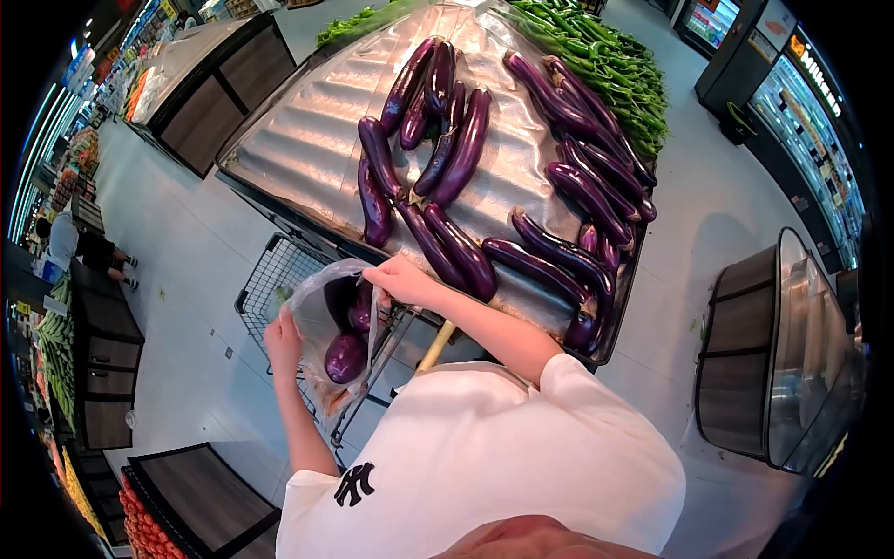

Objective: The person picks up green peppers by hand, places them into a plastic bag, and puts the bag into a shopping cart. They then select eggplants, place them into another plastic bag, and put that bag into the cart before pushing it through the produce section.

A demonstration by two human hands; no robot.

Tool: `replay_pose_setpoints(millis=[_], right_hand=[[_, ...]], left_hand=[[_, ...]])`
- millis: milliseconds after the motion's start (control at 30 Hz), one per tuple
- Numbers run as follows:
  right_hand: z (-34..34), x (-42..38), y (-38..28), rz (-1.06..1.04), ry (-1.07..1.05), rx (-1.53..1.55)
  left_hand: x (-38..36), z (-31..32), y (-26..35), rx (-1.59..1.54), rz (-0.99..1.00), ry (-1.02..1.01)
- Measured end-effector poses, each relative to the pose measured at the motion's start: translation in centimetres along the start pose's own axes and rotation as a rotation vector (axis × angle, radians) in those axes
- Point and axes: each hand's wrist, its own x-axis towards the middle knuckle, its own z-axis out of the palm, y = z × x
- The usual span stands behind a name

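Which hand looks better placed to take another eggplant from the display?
Probably the right hand: it pinches the plastic bag on the side nearer the eggplants on the display, though it would have to let go first. The left hand holds the bag's opposite side, farther from them.

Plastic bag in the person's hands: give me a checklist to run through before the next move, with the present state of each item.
1. Left hand gripping the plastic bag at its rim: ok.
2. Right hand gripping the rim on the other side: ok.
3. Bag mouth held open: ok, there is a gap between the two hands.
4. A hand free to pick from the eggplants on the display: not ok, both hands are on the bag.
5. Count of the eggplants in the bag: cannot tell, they overlap.
6. Bag's weight borne by the shopping cart: cannot tell from this view.
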Motion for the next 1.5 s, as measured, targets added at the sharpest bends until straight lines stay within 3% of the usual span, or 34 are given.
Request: replay_pose_setpoints(millis=[167, 267, 367, 467, 500, 567, 633, 867, 967, 1000, 1133, 1233, 1300, 1367, 1500], right_hand=[[-3.1, -2.1, -6.0, -0.097, 0.133, 0.100], [-6.4, -3.6, -6.2, -0.180, 0.236, 0.117], [-9.9, -4.1, -3.4, -0.118, 0.324, 0.047], [-11.7, -5.9, 0.8, 0.035, 0.264, -0.129], [-12.1, -6.8, 1.8, 0.023, 0.338, -0.285], [-13.0, -8.7, 3.0, 0.095, 0.412, 0.113], [-13.6, -10.0, 4.4, 0.150, 0.340, 0.224], [-11.4, -14.7, 5.8, -0.015, 0.572, 0.000], [-9.5, -16.9, 3.1, -0.350, 0.690, -0.330], [-9.4, -17.8, 2.3, -0.323, 0.672, -0.481], [-9.4, -18.4, 3.1, -0.380, 0.629, -0.474], [-9.1, -16.4, 2.5, -0.373, 0.482, -0.434], [-9.0, -14.5, 2.1, -0.434, 0.421, -0.730], [-9.4, -12.7, 3.3, -0.387, 0.300, -0.966], [-9.5, -11.7, 3.9, -0.039, 0.235, -1.090]], left_hand=[[-2.3, 0.5, 9.2, -0.445, -0.022, -0.015], [-5.0, 2.6, 13.0, -0.593, -0.020, -0.089], [-6.5, 6.1, 14.0, -0.411, 0.151, -0.299], [-7.4, 10.4, 10.9, -0.438, 0.005, -0.384], [-7.5, 11.2, 11.0, -0.509, -0.039, -0.431], [-8.3, 11.8, 10.8, -0.465, -0.031, -0.503], [-8.0, 12.0, 11.0, -0.385, 0.139, -0.619], [-6.7, 13.5, 10.7, -0.349, 0.140, -0.602], [-6.6, 14.6, 10.3, -0.390, 0.084, -0.578], [-6.7, 15.1, 9.6, -0.376, 0.076, -0.565], [-6.8, 16.2, 7.4, -0.440, -0.030, -0.600], [-6.5, 15.8, 7.8, -0.390, 0.014, -0.602], [-6.3, 15.7, 7.8, -0.380, 0.037, -0.610], [-6.3, 15.5, 7.7, -0.376, 0.043, -0.615], [-6.6, 15.4, 7.1, -0.346, 0.029, -0.597]])
